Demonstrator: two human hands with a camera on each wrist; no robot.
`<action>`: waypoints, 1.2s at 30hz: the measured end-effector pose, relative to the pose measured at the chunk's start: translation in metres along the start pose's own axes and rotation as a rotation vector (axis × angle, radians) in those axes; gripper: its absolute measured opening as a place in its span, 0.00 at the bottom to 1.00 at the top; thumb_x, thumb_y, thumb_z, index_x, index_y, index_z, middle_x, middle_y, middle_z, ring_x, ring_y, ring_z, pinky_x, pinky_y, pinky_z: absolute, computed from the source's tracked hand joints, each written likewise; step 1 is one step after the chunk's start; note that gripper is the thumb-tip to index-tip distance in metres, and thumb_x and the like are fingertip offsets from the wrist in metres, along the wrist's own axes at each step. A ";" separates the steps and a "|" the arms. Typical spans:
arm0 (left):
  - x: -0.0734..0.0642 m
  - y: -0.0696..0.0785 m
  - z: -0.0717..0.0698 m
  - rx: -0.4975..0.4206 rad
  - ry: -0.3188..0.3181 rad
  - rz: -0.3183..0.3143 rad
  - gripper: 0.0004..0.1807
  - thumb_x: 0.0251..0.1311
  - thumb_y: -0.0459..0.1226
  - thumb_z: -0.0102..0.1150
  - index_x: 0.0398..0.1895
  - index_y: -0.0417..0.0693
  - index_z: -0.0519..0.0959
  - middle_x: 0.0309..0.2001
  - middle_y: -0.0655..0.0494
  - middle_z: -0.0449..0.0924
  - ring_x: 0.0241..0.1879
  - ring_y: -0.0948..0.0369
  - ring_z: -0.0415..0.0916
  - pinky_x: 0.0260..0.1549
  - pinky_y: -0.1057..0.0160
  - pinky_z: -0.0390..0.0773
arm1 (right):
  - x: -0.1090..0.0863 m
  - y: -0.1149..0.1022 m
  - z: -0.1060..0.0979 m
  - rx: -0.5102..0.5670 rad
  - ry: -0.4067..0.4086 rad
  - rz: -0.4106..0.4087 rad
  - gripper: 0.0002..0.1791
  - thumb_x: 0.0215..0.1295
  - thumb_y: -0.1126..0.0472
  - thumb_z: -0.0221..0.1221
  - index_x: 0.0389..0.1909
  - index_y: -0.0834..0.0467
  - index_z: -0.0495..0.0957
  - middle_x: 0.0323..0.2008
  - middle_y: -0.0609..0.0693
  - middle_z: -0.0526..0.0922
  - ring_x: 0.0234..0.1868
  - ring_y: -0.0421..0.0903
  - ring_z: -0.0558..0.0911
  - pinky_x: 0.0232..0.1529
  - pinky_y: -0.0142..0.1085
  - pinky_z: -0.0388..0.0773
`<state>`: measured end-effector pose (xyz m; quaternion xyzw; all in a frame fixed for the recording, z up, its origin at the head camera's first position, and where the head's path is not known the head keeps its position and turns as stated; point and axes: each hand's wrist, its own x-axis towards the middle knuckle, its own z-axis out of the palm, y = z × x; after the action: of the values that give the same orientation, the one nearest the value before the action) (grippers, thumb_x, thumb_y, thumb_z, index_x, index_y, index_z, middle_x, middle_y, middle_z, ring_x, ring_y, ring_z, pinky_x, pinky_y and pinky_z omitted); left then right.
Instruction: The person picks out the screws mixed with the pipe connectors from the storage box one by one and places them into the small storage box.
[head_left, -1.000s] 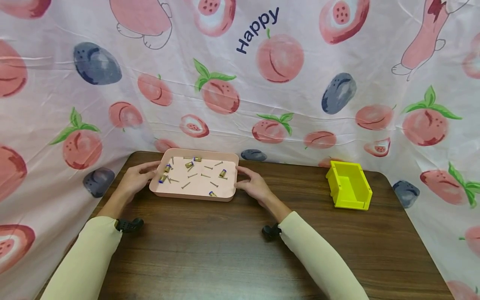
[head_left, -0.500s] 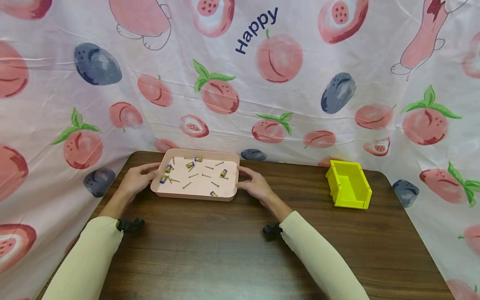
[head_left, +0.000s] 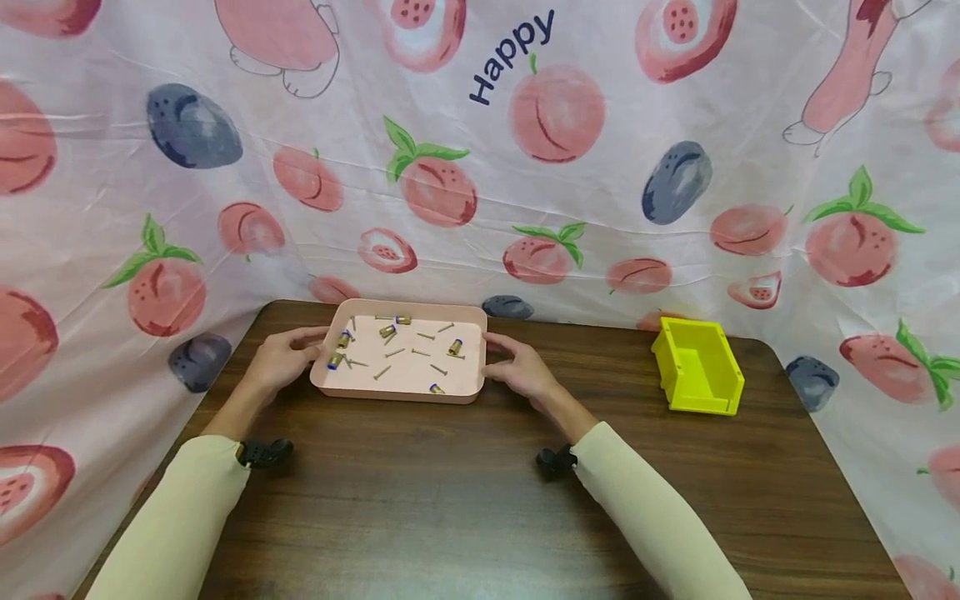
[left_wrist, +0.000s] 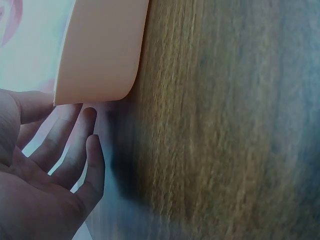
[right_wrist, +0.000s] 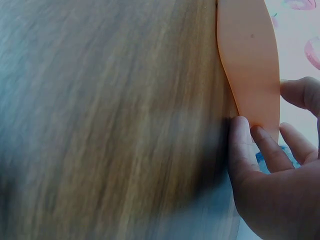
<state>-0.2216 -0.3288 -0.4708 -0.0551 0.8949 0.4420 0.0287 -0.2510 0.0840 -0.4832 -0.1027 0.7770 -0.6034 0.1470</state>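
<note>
Touching the left end of the pink tray (head_left: 405, 396) with the left hand (head_left: 281, 360) and its right end with the right hand (head_left: 525, 372), both with loosely straightened fingers. Showing the tray flat on the wooden table (head_left: 420, 500), with screws (head_left: 421, 352) and blue-ended brass fittings (head_left: 455, 347) scattered inside it. Wearing black wrist devices (head_left: 267, 454) and pale sleeves (head_left: 176, 508), nearer the viewer than the tray. Having a yellow bin (head_left: 670, 379) well to the right of the tray and a fruit-printed cloth (head_left: 600, 200) behind it, lettered "Happy" higher up.
</note>
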 end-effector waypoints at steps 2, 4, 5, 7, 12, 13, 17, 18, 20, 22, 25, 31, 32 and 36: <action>0.000 0.002 0.001 -0.005 -0.005 0.006 0.28 0.80 0.35 0.55 0.79 0.37 0.73 0.68 0.30 0.80 0.63 0.42 0.80 0.44 0.70 0.79 | -0.001 0.000 -0.003 0.013 -0.006 -0.001 0.38 0.68 0.73 0.68 0.80 0.65 0.71 0.71 0.65 0.80 0.47 0.47 0.90 0.48 0.33 0.82; 0.000 0.004 0.003 -0.006 -0.013 0.013 0.27 0.81 0.35 0.55 0.79 0.36 0.73 0.68 0.30 0.80 0.64 0.41 0.80 0.46 0.68 0.81 | -0.003 0.001 -0.006 0.023 -0.012 -0.003 0.39 0.68 0.73 0.67 0.80 0.66 0.71 0.71 0.66 0.79 0.46 0.46 0.90 0.48 0.33 0.83; -0.001 0.004 0.003 -0.001 -0.015 0.016 0.27 0.81 0.34 0.55 0.79 0.35 0.73 0.68 0.30 0.80 0.64 0.41 0.79 0.48 0.65 0.82 | -0.004 0.001 -0.007 0.029 -0.017 -0.003 0.39 0.67 0.73 0.67 0.80 0.66 0.71 0.71 0.66 0.79 0.46 0.45 0.90 0.48 0.34 0.83; -0.001 0.006 0.004 0.007 -0.021 0.022 0.27 0.81 0.35 0.56 0.79 0.35 0.73 0.68 0.30 0.80 0.65 0.40 0.79 0.53 0.59 0.82 | -0.005 0.001 -0.010 0.040 -0.022 0.000 0.39 0.67 0.74 0.67 0.80 0.65 0.71 0.71 0.66 0.79 0.45 0.44 0.90 0.48 0.34 0.83; -0.001 0.009 0.008 0.018 -0.026 0.043 0.28 0.80 0.36 0.58 0.78 0.34 0.74 0.67 0.30 0.80 0.66 0.39 0.78 0.55 0.57 0.81 | -0.008 0.002 -0.017 0.061 -0.024 0.007 0.40 0.67 0.75 0.67 0.80 0.65 0.70 0.72 0.67 0.79 0.47 0.47 0.91 0.48 0.33 0.83; -0.001 0.009 0.009 0.015 -0.026 0.047 0.28 0.80 0.36 0.59 0.78 0.34 0.74 0.67 0.31 0.81 0.66 0.39 0.79 0.55 0.58 0.80 | -0.009 0.002 -0.018 0.065 -0.024 0.008 0.40 0.67 0.75 0.67 0.80 0.65 0.70 0.72 0.67 0.79 0.47 0.47 0.91 0.48 0.33 0.83; -0.001 0.013 0.013 0.007 -0.027 0.060 0.29 0.78 0.35 0.61 0.79 0.35 0.73 0.66 0.31 0.81 0.67 0.38 0.79 0.58 0.53 0.80 | -0.012 0.004 -0.022 0.076 -0.027 0.012 0.39 0.67 0.76 0.67 0.80 0.65 0.71 0.71 0.67 0.78 0.48 0.48 0.91 0.48 0.33 0.83; -0.002 0.014 0.014 0.011 -0.028 0.061 0.30 0.78 0.35 0.61 0.79 0.36 0.73 0.66 0.32 0.81 0.67 0.38 0.79 0.61 0.48 0.79 | -0.013 0.005 -0.024 0.078 -0.027 0.013 0.39 0.67 0.76 0.67 0.80 0.65 0.71 0.71 0.67 0.78 0.47 0.47 0.91 0.48 0.33 0.83; -0.003 0.016 0.017 0.016 -0.031 0.067 0.30 0.78 0.35 0.61 0.80 0.36 0.72 0.66 0.31 0.81 0.67 0.37 0.78 0.63 0.43 0.77 | -0.014 0.006 -0.026 0.075 -0.027 0.012 0.40 0.67 0.76 0.67 0.80 0.66 0.70 0.71 0.67 0.78 0.48 0.48 0.91 0.48 0.33 0.83; -0.004 0.018 0.020 0.021 -0.034 0.071 0.30 0.78 0.35 0.61 0.79 0.36 0.73 0.66 0.32 0.81 0.67 0.37 0.78 0.65 0.40 0.76 | -0.016 0.007 -0.029 0.072 -0.025 0.014 0.40 0.66 0.75 0.67 0.80 0.66 0.70 0.72 0.67 0.78 0.47 0.48 0.91 0.48 0.33 0.83; -0.004 0.019 0.024 0.035 -0.029 0.077 0.29 0.77 0.35 0.61 0.79 0.36 0.74 0.66 0.33 0.82 0.67 0.38 0.79 0.64 0.42 0.76 | -0.018 0.009 -0.033 0.066 -0.022 0.017 0.40 0.66 0.75 0.66 0.80 0.66 0.70 0.72 0.67 0.78 0.46 0.46 0.91 0.48 0.33 0.83; -0.005 0.021 0.031 0.065 -0.008 0.087 0.28 0.76 0.35 0.63 0.77 0.38 0.76 0.64 0.35 0.85 0.63 0.41 0.83 0.59 0.48 0.78 | -0.024 0.011 -0.038 0.058 -0.021 0.021 0.39 0.67 0.75 0.66 0.80 0.67 0.70 0.72 0.68 0.78 0.47 0.47 0.90 0.48 0.32 0.83; -0.006 0.021 0.032 0.066 -0.007 0.088 0.28 0.76 0.35 0.63 0.77 0.38 0.77 0.64 0.36 0.85 0.62 0.41 0.83 0.58 0.48 0.78 | -0.025 0.011 -0.040 0.056 -0.020 0.021 0.39 0.67 0.75 0.66 0.80 0.67 0.70 0.71 0.68 0.78 0.48 0.48 0.90 0.48 0.32 0.83; -0.008 0.025 0.036 0.071 -0.010 0.100 0.28 0.75 0.35 0.62 0.76 0.38 0.78 0.63 0.36 0.85 0.62 0.41 0.84 0.59 0.47 0.78 | -0.030 0.011 -0.045 0.056 -0.015 0.018 0.39 0.66 0.75 0.66 0.79 0.67 0.70 0.71 0.68 0.78 0.51 0.50 0.90 0.49 0.32 0.83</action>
<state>-0.2169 -0.2846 -0.4718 -0.0071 0.9115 0.4110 0.0128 -0.2383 0.1378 -0.4808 -0.0961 0.7595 -0.6229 0.1613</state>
